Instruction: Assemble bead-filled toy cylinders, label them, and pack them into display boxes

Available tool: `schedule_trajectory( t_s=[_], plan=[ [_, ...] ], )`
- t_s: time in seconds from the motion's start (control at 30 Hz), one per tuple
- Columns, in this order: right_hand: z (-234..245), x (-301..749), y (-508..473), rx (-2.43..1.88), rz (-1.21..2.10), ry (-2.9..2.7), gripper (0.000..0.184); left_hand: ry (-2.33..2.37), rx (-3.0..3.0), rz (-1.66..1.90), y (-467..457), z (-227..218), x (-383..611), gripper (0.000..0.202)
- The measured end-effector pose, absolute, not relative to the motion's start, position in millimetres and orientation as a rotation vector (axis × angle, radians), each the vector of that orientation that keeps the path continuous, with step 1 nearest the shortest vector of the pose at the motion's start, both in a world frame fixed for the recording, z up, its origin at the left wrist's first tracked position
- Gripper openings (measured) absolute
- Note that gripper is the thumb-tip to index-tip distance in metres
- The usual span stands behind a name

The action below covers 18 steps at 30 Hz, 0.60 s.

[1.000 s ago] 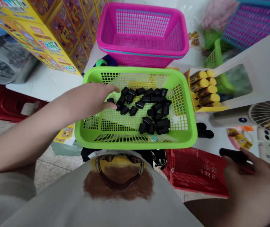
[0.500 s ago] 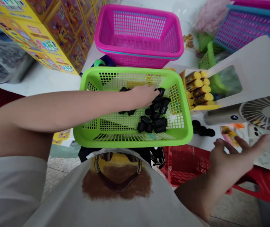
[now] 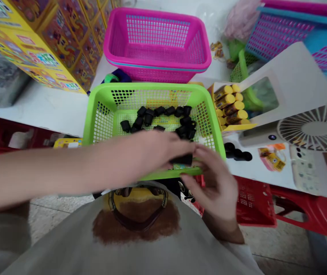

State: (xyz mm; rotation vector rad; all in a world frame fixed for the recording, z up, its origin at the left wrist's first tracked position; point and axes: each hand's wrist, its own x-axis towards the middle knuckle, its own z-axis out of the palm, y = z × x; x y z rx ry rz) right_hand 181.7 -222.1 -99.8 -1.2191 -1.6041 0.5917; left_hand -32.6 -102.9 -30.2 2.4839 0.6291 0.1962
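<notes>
The printed grey shirt is filling the near edge of the view, and just beyond it both hands are working close together over the near side of the green basket. The left hand is coming across from the left, its fingers closing over a black piece that is showing beneath them. The right hand is facing it with fingers bent and thumb standing apart; motion is blurring it, so whether it is touching the piece is hard to tell. Half a second ago the left hand was down among the pieces and the right was spread and empty, well off to the right; now they are meeting at one piece, so the work is passing from one-handed picking to handling with two hands. The other black pieces are lying loose on the basket floor, partly hidden by the left hand. A red crate is sitting low to the right, while more black parts are resting on the white table just beside the basket. Farther off, a box of yellow-capped tubes is standing near the fan, and a pink basket is standing behind the green one.
</notes>
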Motion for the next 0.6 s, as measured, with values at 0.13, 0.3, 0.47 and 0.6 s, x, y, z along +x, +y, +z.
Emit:
schedule_trajectory(
  t_s=[0.13,0.3,0.47,0.6],
  plan=[
    [-102.2,154.8,-226.0,-0.874,0.711,-1.660,0.056,0.669,2.273,0.361,-160.3,-23.6,-72.4,0.052],
    [-105.9,132.6,-230.4,-0.781,0.752,-1.533,0.040,0.787,1.862,0.674,-177.9,-31.8,-95.5,0.056],
    [-112.9,124.8,-232.0,-0.829,0.733,-1.452,0.046,0.702,1.295,1.028,-180.8,-51.3,-77.3,0.040],
    [-114.3,126.3,-231.1,-0.884,0.698,-1.455,0.047,0.686,1.235,1.040,-179.4,-64.0,-68.6,0.031]
  ],
)
